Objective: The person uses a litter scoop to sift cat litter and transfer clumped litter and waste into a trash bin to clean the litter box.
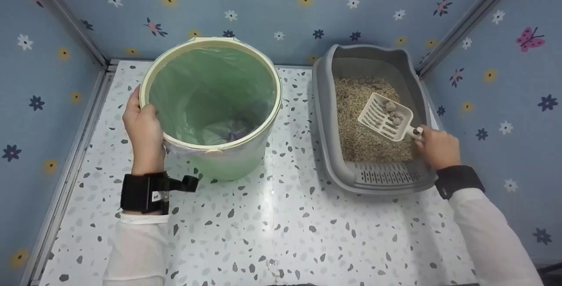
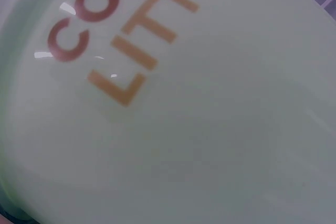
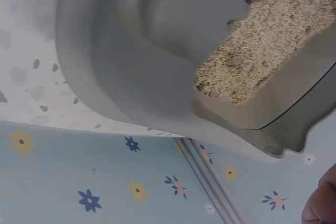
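My left hand (image 1: 145, 132) grips the left side of the cream rim of a green trash bin (image 1: 230, 165), thumb at the rim. A translucent liner bag (image 1: 184, 97) lines the bin, with something crumpled and purplish at the bottom. The left wrist view shows the bin's pale wall (image 2: 199, 129) with red and orange lettering. In my right hand (image 1: 439, 147) is the handle of a cream slotted litter scoop (image 1: 386, 123), held over a grey litter box (image 1: 322, 141). Several greyish clumps (image 1: 394, 117) lie on the scoop, above tan pellet litter (image 1: 353, 128).
Both containers stand on a white speckled surface (image 1: 285, 229), the bin left and the litter box right. Blue flowered panels (image 1: 281, 13) enclose the back and sides, meeting at metal corner strips (image 1: 474, 22). The litter box stands close to the right panel.
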`<state>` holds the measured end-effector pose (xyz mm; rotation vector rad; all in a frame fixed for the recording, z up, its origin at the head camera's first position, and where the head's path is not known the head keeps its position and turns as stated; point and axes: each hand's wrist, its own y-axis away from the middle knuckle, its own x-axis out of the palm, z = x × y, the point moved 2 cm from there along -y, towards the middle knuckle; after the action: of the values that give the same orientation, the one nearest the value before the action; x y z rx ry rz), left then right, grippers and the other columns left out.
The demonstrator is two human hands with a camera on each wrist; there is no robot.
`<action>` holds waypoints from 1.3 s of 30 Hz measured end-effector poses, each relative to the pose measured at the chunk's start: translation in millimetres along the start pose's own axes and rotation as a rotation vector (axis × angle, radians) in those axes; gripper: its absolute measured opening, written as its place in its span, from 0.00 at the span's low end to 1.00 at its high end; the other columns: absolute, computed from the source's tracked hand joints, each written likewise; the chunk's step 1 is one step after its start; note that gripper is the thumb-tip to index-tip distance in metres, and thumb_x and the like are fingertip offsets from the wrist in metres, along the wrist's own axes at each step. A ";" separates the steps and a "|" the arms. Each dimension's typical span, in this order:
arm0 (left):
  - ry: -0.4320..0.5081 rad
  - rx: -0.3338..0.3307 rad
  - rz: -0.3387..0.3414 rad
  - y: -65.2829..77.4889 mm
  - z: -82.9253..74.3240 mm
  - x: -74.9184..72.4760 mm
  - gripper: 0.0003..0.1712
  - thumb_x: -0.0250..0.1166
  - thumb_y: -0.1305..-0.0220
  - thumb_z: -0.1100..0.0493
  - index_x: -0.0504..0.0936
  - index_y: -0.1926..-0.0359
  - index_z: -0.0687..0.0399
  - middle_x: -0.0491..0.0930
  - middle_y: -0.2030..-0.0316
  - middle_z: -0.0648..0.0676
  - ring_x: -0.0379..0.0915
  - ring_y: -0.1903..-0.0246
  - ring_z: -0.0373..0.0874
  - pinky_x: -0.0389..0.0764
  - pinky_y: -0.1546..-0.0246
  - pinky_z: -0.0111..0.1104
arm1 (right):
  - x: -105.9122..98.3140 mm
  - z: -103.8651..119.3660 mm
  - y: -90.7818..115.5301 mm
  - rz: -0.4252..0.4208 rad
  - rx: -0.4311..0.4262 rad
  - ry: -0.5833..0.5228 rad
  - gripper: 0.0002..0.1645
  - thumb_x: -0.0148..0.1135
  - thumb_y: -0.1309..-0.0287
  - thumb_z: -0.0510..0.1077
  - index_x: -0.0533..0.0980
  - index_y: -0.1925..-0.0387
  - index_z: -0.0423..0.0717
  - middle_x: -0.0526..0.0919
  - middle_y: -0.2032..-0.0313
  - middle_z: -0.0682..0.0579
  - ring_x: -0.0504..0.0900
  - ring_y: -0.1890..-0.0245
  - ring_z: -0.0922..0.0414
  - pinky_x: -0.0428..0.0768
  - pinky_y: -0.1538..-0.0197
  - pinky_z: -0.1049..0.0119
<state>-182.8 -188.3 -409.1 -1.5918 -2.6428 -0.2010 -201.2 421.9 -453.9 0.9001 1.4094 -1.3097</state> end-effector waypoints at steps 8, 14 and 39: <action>0.007 0.012 -0.009 1.4 0.3 -0.1 0.33 0.35 0.34 0.69 0.56 0.28 0.50 0.58 0.30 0.50 0.58 0.33 0.42 0.66 0.37 0.34 | -27.5 15.9 -19.4 0.070 -0.045 -0.046 0.12 0.61 0.45 0.43 0.69 0.76 0.41 0.75 0.83 0.37 0.73 0.83 0.38 0.68 0.80 0.40; 0.007 0.035 0.002 2.0 0.5 1.2 0.33 0.34 0.34 0.69 0.55 0.28 0.51 0.57 0.30 0.51 0.57 0.33 0.43 0.66 0.37 0.36 | -60.6 44.8 -48.1 0.065 -0.128 -0.058 0.10 0.59 0.46 0.41 0.69 0.78 0.42 0.73 0.84 0.41 0.72 0.84 0.41 0.70 0.80 0.43; -0.014 -0.009 -0.003 -2.2 3.9 4.2 0.34 0.35 0.36 0.70 0.54 0.28 0.51 0.55 0.29 0.51 0.54 0.32 0.43 0.64 0.36 0.35 | -140.0 249.6 -163.9 0.159 -0.631 0.256 0.08 0.57 0.43 0.42 0.75 0.72 0.41 0.74 0.84 0.48 0.68 0.85 0.52 0.69 0.81 0.58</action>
<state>-186.7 -185.1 -412.7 -1.5974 -2.6588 -0.2026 -280.9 165.6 -262.3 0.7363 1.7656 -0.5761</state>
